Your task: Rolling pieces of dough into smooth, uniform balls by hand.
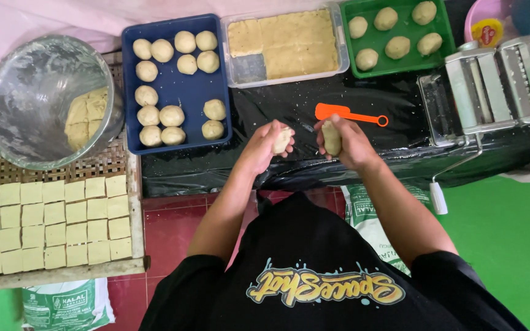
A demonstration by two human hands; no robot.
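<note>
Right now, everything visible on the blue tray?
The blue tray is a rectangular, raised-rim tray that looks like plastic, lying flat at the back of the black-covered table. It holds fourteen pale dough balls in loose rows, with bare patches in the middle. The clear container sits beside it, the steel bowl on its other side. No hand touches it.

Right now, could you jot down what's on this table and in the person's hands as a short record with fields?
left hand: closed on a dough piece
right hand: closed on a second dough piece
between and behind the hands: orange scraper on black sheet
blue tray: dough balls
green tray: six dough balls
clear tub: slab dough, one corner cut out
far right: pasta roller
lower left: wooden board of dough squares
</note>
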